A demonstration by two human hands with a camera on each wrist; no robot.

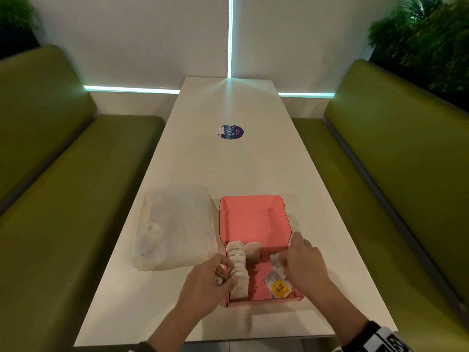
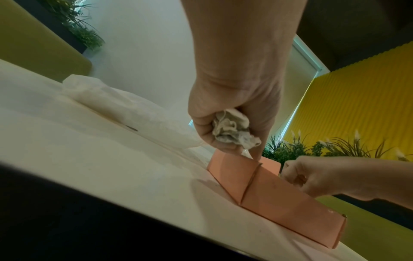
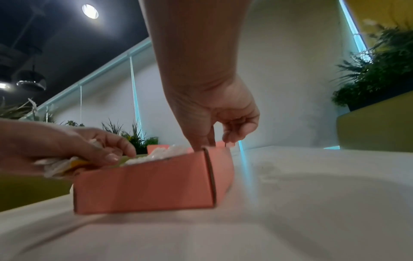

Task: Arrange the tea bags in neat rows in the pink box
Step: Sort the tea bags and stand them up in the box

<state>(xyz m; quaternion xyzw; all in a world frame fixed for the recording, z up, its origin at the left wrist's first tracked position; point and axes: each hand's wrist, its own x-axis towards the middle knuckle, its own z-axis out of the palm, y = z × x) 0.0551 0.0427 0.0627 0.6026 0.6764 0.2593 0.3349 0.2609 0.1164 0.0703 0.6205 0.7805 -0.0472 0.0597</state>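
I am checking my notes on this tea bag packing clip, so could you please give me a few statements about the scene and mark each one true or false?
1. The pink box sits open on the white table. True.
2. A row of tea bags runs along the box's left side. True.
3. The left hand is empty. False: it grips crumpled tea bags.
4. The white plastic bag lies inside the box. False: it lies on the table, left of the box.
5. The right hand is over the box's right side. True.
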